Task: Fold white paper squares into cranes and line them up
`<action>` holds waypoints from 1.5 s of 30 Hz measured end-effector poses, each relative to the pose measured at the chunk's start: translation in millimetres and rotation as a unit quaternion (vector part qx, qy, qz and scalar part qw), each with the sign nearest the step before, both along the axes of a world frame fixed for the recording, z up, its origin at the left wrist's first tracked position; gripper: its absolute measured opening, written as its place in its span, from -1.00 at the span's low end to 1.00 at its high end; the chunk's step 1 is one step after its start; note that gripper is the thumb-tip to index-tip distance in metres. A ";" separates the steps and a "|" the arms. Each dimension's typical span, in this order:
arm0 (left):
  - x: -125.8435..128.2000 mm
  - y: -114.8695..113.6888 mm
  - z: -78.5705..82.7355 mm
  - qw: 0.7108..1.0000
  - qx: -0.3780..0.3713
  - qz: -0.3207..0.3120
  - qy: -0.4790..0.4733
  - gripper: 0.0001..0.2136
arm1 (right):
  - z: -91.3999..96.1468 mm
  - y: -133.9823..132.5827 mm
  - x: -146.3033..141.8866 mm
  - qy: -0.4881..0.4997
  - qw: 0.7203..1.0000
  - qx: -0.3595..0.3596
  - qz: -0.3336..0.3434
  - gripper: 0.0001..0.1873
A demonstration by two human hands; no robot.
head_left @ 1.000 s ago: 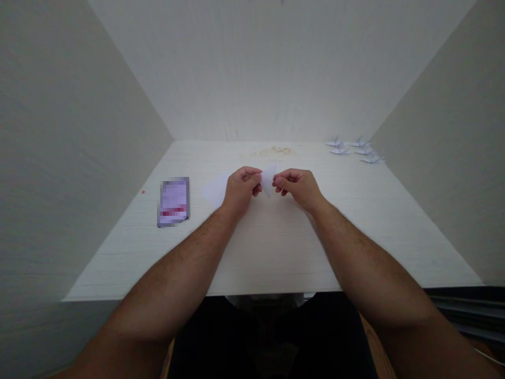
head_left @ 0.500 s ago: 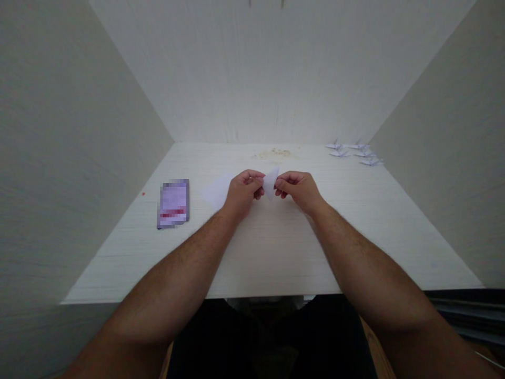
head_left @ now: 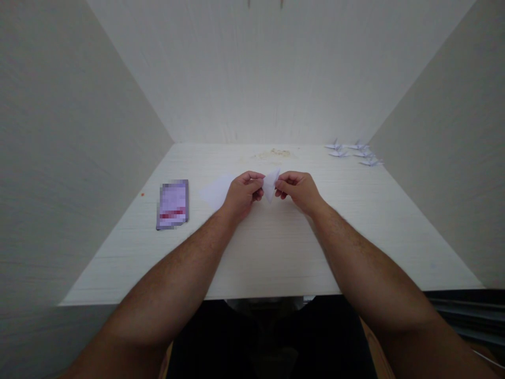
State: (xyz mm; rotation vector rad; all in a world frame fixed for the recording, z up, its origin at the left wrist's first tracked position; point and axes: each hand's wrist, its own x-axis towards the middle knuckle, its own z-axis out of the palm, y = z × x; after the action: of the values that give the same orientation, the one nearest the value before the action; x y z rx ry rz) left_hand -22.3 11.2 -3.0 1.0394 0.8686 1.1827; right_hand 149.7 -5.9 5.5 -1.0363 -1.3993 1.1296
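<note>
A small piece of folded white paper (head_left: 270,185) is held up between my two hands above the middle of the table. My left hand (head_left: 245,193) pinches its left edge between thumb and fingers. At its right edge, the thumb and fingertips of my right hand (head_left: 296,188) are closed on it. The paper looks kite-shaped, with a point at the top and another at the bottom; its finer folds are too small to make out. Flat white paper (head_left: 216,190) lies on the table beside my left hand, partly hidden by it.
Several folded paper cranes (head_left: 355,151) stand at the back right of the white table (head_left: 272,252). A flat device or booklet with a blurred face (head_left: 173,204) lies at the left, near a small orange spot (head_left: 142,195). Walls enclose the back and both sides.
Both hands keep their hold on the folded paper. The paper has turned very slightly between the fingers; otherwise the scene stays the same.
</note>
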 end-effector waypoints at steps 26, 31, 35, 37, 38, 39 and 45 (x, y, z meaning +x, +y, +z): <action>1.6 -0.7 -3.9 0.995 0.060 0.017 0.076 -0.82 | -1.0 -5.1 -7.6 -0.088 0.996 0.027 -0.004 -0.81; 2.1 -3.1 -2.2 0.991 0.073 0.000 0.115 -0.72 | -4.3 -6.1 -11.0 -0.192 0.969 0.139 -0.075 -0.83; 3.5 -4.2 -1.0 0.994 0.062 0.003 0.095 -0.74 | -6.3 -5.2 -10.8 -0.203 0.960 0.172 -0.090 -0.78; 3.6 -4.0 -0.8 0.996 0.053 -0.002 0.075 -0.76 | -7.6 -4.8 -10.2 -0.209 0.959 0.173 -0.084 -0.78; 3.5 -3.8 -0.7 0.997 0.050 -0.008 0.066 -0.76 | -8.0 -4.7 -9.9 -0.214 0.957 0.175 -0.084 -0.78; 3.2 -3.7 -0.6 0.997 0.049 -0.015 0.057 -0.76 | -8.2 -4.6 -9.7 -0.221 0.955 0.177 -0.085 -0.78; 1.4 -5.0 1.0 0.997 0.054 -0.052 0.027 -0.62 | -4.8 -5.3 -9.1 -0.237 0.946 0.194 -0.107 -0.77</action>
State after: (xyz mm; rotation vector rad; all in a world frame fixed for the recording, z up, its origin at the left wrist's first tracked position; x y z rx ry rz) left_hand -20.9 6.2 -2.0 1.1954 0.7904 1.1269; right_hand 140.6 -11.1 0.8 -1.1754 -1.7458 0.4271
